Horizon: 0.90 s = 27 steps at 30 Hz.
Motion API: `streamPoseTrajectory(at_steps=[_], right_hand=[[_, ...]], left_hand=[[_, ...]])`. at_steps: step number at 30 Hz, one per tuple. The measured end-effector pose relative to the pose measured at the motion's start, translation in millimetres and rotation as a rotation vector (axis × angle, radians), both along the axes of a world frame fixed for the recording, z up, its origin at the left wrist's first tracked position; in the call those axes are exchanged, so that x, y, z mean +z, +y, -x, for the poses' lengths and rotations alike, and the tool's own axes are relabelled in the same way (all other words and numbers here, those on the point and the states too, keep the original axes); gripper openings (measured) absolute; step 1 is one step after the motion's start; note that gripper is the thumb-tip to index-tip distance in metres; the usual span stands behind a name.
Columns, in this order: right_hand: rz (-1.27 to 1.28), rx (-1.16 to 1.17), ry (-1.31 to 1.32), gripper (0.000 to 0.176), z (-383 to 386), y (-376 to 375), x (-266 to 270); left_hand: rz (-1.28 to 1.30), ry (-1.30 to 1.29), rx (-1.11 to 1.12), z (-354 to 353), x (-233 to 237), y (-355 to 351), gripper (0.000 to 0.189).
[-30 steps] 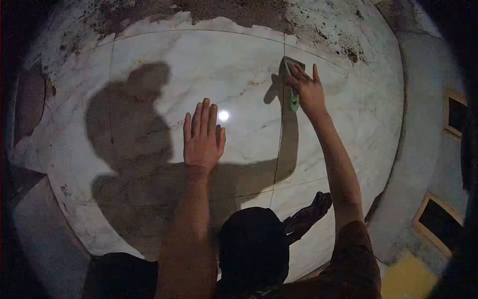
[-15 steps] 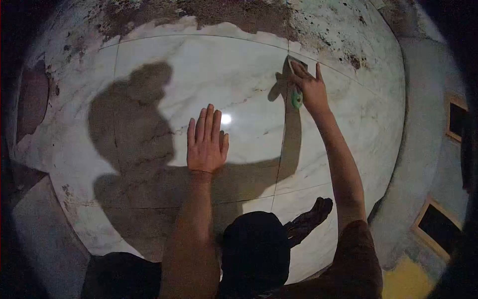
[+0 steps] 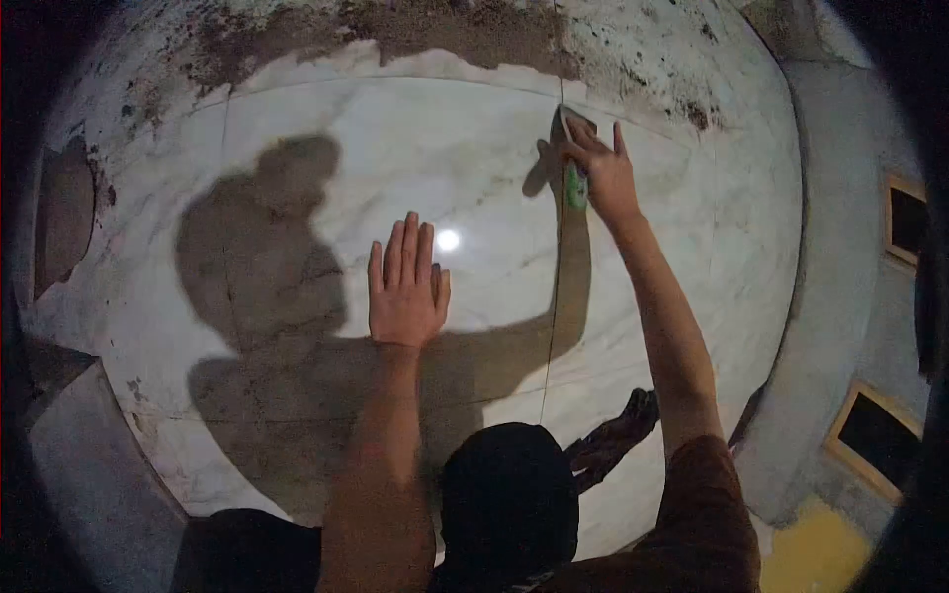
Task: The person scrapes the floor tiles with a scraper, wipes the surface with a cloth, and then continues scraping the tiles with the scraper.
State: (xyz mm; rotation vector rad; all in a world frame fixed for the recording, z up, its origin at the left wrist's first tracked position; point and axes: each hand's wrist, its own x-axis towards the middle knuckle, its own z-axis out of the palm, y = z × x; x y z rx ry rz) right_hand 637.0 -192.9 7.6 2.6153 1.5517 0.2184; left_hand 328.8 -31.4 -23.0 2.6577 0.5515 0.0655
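Note:
My left hand [image 3: 403, 296] lies flat on the pale marbled tile surface [image 3: 445, 138], fingers stretched out and pointing away from me. Farther off and to the right, my right hand [image 3: 605, 176] grips a putty knife [image 3: 576, 186] with a green handle. Its fingers press on the blade, whose tip rests near the top of the long seam between two tiles. My palm and fingers cover part of the blade and handle. A shadow of a head and an arm falls across the tiles.
Rough brown mortar [image 3: 474, 35] borders the tiles at the far edge. A black rounded shape [image 3: 509, 504] and a dark wrinkled thing [image 3: 618, 440] are close in front of me. At right, wood-framed dark openings [image 3: 875, 442] and a yellow patch [image 3: 816, 549] show.
The view has shifted slightly. My right hand and the putty knife appear a little farther left and up, still at the seam. My left hand stays flat in place.

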Motion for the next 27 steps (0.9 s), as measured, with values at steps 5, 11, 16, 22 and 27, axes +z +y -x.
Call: streamPoseTrajectory(at_steps=[5, 11, 16, 22, 27], right_hand=[[-0.011, -0.086, 0.107, 0.027, -10.2, 6.1, -6.7], [0.058, -0.074, 0.048, 0.029, -0.5, 3.7, -8.4], [-0.11, -0.035, 0.059, 0.021, -1.1, 2.5, -15.6], [-0.14, -0.146, 0.276, 0.018, -22.8, -3.9, -10.5], [-0.022, -0.123, 0.073, 0.034, -7.7, -13.3, -20.3]], left_hand=[[-0.027, 0.062, -0.006, 0.9, 1.9, -2.6, 0.06], [-0.022, 0.038, -0.023, 4.3, 4.8, -2.0, 0.059], [-0.035, 0.005, -0.003, -1.2, 6.9, -0.3, 0.057], [-0.068, 0.001, 0.006, 2.7, 2.1, -3.4, 0.059], [-0.066, 0.0, -0.006, 8.1, -2.9, -6.5, 0.058]])
